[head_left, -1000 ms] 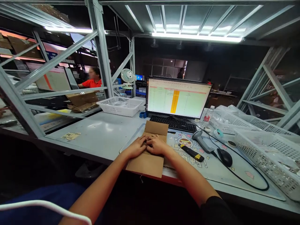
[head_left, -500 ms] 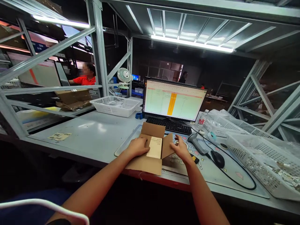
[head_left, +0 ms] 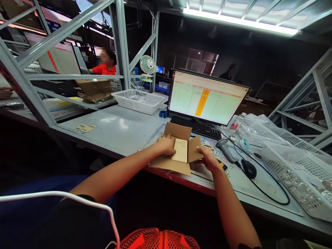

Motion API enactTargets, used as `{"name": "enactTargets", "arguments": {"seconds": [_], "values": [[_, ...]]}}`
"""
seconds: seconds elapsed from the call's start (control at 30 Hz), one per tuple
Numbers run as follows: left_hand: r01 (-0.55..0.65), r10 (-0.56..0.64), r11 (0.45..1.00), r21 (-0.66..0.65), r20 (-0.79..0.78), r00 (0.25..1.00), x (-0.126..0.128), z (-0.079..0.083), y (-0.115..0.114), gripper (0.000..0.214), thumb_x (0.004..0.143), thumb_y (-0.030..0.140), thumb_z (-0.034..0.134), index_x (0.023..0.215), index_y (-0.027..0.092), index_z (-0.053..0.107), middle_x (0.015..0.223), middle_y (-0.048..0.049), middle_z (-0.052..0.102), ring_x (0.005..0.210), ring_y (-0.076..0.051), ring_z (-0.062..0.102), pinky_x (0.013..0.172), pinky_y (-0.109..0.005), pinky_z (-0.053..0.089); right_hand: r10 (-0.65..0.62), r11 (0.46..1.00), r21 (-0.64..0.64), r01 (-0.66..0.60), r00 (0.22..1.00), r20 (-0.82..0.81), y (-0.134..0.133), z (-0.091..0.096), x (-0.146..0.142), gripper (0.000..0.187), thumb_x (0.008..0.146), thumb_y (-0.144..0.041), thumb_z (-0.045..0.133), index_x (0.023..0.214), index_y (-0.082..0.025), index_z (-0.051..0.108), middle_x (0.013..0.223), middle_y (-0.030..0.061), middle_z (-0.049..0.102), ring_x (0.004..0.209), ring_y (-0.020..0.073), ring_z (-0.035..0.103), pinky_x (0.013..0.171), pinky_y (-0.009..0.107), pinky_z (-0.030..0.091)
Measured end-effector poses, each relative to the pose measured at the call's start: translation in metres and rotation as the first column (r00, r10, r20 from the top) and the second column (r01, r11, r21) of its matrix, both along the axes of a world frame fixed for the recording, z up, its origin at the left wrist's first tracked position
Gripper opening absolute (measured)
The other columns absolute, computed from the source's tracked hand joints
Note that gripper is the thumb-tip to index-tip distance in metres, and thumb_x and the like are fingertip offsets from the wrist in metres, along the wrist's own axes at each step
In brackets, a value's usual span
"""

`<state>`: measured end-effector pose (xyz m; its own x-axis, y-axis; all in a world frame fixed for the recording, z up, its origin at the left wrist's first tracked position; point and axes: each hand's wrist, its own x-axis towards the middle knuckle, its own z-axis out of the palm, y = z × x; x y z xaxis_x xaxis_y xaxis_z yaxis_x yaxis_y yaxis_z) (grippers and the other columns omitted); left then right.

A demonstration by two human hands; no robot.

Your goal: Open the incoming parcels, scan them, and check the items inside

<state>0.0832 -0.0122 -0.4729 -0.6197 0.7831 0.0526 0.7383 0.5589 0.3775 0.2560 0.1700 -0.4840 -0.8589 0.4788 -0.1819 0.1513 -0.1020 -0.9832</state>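
A small cardboard box (head_left: 178, 130) lies on the desk mat at the front edge, its flaps spread outward. Inside it is a cream printed paper (head_left: 181, 151). My left hand (head_left: 166, 144) rests over the box's left side, its thumb beside the paper and the left flap partly hidden under the fingers. On the other side my right hand (head_left: 208, 158) pinches the right flap (head_left: 194, 149) between thumb and fingers.
Behind the box stand a keyboard (head_left: 195, 128) and a monitor (head_left: 207, 98). To the right are a barcode scanner (head_left: 227, 151), a mouse (head_left: 249, 168) with its cable, and white plastic baskets (head_left: 287, 180). Another white basket (head_left: 141, 103) is at the back left. A co-worker (head_left: 105, 67) sits beyond the rack.
The view has tilted down and shifted left. My right hand has closed its thumb and fingers on the right flap, which it only touched before. My left hand stays on the left side.
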Motion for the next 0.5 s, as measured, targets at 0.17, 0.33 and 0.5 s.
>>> {"name": "enactTargets", "arguments": {"seconds": [0.17, 0.33, 0.5], "values": [[0.059, -0.083, 0.989, 0.137, 0.177, 0.981, -0.026, 0.025, -0.018, 0.084, 0.079, 0.034, 0.060, 0.160, 0.018, 0.042, 0.156, -0.0230, 0.054, 0.125, -0.040, 0.066, 0.100, -0.050, 0.056, -0.122, 0.992, -0.043, 0.123, 0.992, 0.021, 0.011, -0.008, 0.009, 0.026, 0.071, -0.029, 0.068, 0.096, -0.022, 0.066, 0.085, 0.0033, 0.070, 0.072, 0.0212, 0.067, 0.048, 0.027, 0.055], [-0.116, -0.063, 0.911, 0.396, 0.411, 0.910, -0.059, 0.003, -0.084, 0.072, 0.082, 0.026, 0.043, 0.153, 0.021, 0.051, 0.141, -0.0142, 0.066, 0.118, -0.035, 0.070, 0.093, -0.047, 0.061, -0.227, 0.959, -0.153, 0.238, 0.970, 0.085, 0.008, -0.019, 0.014, 0.022, 0.075, -0.030, 0.065, 0.095, -0.023, 0.062, 0.084, 0.0047, 0.071, 0.074, 0.0231, 0.068, 0.057, 0.033, 0.060], [0.053, -0.028, 0.964, 0.261, -0.098, 0.995, -0.052, -0.044, -0.107, 0.054, 0.076, 0.016, 0.056, 0.127, 0.020, 0.074, 0.166, -0.0125, 0.046, 0.162, -0.039, 0.026, 0.132, -0.062, 0.020, -0.317, 0.936, -0.150, 0.318, 0.948, 0.037, 0.009, 0.008, 0.010, 0.018, 0.073, -0.028, 0.067, 0.089, -0.024, 0.059, 0.080, 0.0035, 0.068, 0.071, 0.0215, 0.065, 0.056, 0.030, 0.056]]}}
